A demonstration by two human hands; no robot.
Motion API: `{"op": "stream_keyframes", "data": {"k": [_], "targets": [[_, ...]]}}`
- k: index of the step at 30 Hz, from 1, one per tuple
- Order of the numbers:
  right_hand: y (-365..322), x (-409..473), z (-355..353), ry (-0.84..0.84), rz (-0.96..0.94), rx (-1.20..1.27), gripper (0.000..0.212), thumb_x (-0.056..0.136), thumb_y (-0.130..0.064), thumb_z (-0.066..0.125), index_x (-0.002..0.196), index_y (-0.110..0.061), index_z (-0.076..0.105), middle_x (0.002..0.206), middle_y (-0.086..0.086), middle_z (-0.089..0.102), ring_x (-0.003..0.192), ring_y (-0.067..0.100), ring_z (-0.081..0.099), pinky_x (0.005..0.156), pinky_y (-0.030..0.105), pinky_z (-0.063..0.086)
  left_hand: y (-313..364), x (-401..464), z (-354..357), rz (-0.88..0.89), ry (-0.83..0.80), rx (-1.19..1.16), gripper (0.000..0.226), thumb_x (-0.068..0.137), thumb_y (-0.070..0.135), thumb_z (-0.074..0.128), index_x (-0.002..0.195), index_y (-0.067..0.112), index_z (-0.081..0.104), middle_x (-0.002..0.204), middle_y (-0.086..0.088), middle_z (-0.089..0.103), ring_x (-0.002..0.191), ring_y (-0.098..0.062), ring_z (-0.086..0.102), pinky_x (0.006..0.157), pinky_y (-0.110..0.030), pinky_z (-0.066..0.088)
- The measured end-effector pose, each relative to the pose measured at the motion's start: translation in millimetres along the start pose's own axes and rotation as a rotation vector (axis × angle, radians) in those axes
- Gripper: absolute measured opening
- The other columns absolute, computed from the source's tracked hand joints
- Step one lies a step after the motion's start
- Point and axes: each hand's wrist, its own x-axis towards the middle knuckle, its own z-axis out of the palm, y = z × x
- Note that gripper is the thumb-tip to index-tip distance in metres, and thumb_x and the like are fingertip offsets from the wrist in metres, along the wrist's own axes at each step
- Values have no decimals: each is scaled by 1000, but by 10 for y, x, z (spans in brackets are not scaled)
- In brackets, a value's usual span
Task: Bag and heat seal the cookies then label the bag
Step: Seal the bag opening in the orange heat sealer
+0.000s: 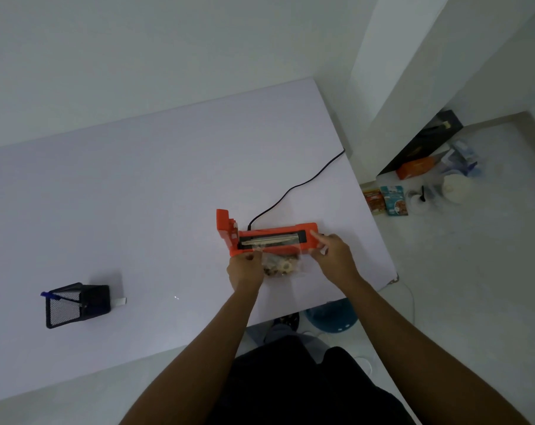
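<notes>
The left hand [244,266] and right hand [330,251] each pinch a side of the clear bag [283,260] of cookies [283,266], its mouth apparently lying across the open orange sealer [275,237] (arm raised). If the film wrinkles or sits askew, the seal may leak; fingers near the bar risk burns.

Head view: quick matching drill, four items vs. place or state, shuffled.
Things:
1. heat sealer
2. cookie bag
3. mesh pen holder
4. power cord

Descriptions:
A. far left on the table, blue pen inside
B. orange, lid raised, sealing strip exposed
C. clear, held at both sides by the left hand and right hand
D. black, runs from the sealer off the table's far edge

Pairs: 1-B, 2-C, 3-A, 4-D
</notes>
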Motion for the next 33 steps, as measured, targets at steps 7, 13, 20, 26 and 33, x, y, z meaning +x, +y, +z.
{"op": "stream_keyframes", "data": {"k": [7, 13, 20, 26, 33], "targets": [[130, -14, 161, 75, -54, 2, 60, 91, -9, 69, 146, -20, 48, 98, 2, 53, 88, 13, 54, 84, 21, 46, -15, -98, 9, 154, 70, 135, 13, 95, 23, 62, 86, 21, 72, 87, 2, 74, 69, -13, 68, 67, -26, 56], [204, -46, 210, 88, -62, -2, 63, 94, -12, 66, 149, -28, 40, 98, 3, 54, 89, 14, 56, 87, 24, 50, -13, -153, 48, 215, 117, 121, 16, 96, 23, 61, 100, 16, 75, 98, 2, 75, 63, 0, 59, 59, -15, 42], [201, -29, 212, 90, -58, 5, 60, 96, -15, 64, 148, -30, 41, 98, 1, 54, 88, 13, 55, 83, 21, 48, -13, -140, 95, 242, 126, 114, 20, 96, 23, 62, 109, 15, 73, 105, -2, 74, 67, -2, 57, 68, -18, 45], [210, -43, 219, 87, -53, 45, 59, 95, -13, 64, 147, -29, 43, 97, 1, 53, 88, 13, 54, 82, 22, 49, -4, -150, 112, 300, 124, 111, 22, 96, 24, 62, 114, 17, 72, 111, -2, 71, 85, -7, 59, 74, -16, 44], [227, -29, 217, 77, -26, 49, 58, 96, -11, 63, 147, -30, 44, 98, 1, 55, 88, 13, 54, 76, 15, 42, 91, -218, 153, 423, 48, 92, 18, 93, 21, 65, 108, 15, 73, 94, 16, 63, 78, 2, 61, 69, 2, 39]]}}
